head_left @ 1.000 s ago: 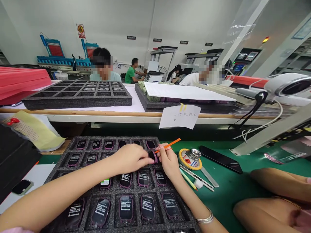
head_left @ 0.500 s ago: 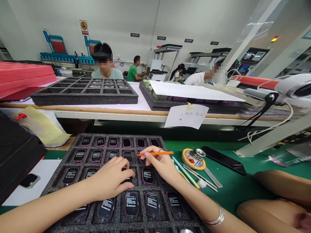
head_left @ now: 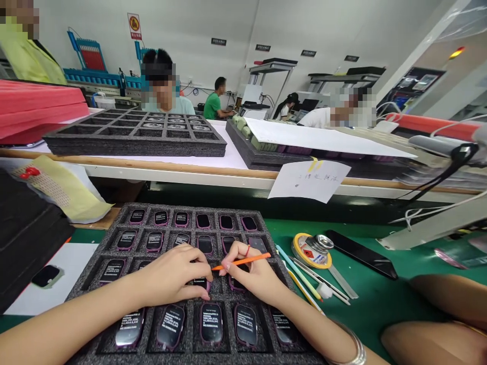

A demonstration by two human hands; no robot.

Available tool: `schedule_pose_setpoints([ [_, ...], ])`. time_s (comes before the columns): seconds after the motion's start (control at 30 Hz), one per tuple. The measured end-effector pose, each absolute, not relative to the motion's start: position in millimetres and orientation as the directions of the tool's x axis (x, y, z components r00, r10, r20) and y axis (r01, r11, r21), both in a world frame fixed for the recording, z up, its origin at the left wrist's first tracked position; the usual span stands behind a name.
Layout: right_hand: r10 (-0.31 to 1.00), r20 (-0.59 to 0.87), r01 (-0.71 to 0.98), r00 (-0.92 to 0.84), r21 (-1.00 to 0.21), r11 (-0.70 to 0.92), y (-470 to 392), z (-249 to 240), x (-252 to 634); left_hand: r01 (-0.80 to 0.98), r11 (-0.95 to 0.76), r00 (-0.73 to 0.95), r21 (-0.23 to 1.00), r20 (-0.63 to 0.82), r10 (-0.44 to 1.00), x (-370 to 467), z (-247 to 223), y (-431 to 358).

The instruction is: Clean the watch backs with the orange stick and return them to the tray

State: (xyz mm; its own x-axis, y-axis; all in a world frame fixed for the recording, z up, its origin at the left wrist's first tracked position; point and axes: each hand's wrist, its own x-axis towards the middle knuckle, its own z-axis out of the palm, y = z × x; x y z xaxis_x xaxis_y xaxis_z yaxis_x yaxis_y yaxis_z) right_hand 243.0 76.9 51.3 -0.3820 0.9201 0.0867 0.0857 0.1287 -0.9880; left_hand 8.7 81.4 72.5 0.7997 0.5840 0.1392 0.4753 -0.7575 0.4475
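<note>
A black foam tray holds rows of purple-framed watches, several with white text on their dark screens. My left hand rests over the tray's middle, its fingers curved round a watch in the third row. An orange stick is pinched in my right hand, its pointed tip at the edge of that same watch beside my left fingers. Below my hands another watch lies in its compartment with its screen lit.
Right of the tray lie a round tin, pens and a black phone. A watch rests on white paper at left. Ahead, a shelf bears foam trays. Across it sits a person; others are farther back.
My right hand has moved down and toward my left hand, bringing the orange stick's tip to the third-row watch. The view has shifted slightly, and a person in yellow-green shows at the upper left.
</note>
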Motion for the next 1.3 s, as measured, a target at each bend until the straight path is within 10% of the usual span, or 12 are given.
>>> schedule_pose_setpoints([
  [0.8, 0.882, 0.128, 0.162, -0.453, -0.961, 0.223, 70, 54, 243, 0.562, -0.531, 0.682, 0.634, 0.009, 0.732, 11, 77, 81],
  [1.3, 0.968, 0.241, 0.111, 0.072, -0.966, 0.232, 63, 44, 291, 0.422, -0.83, 0.82, 0.364, 0.237, 0.521, 50, 63, 74],
])
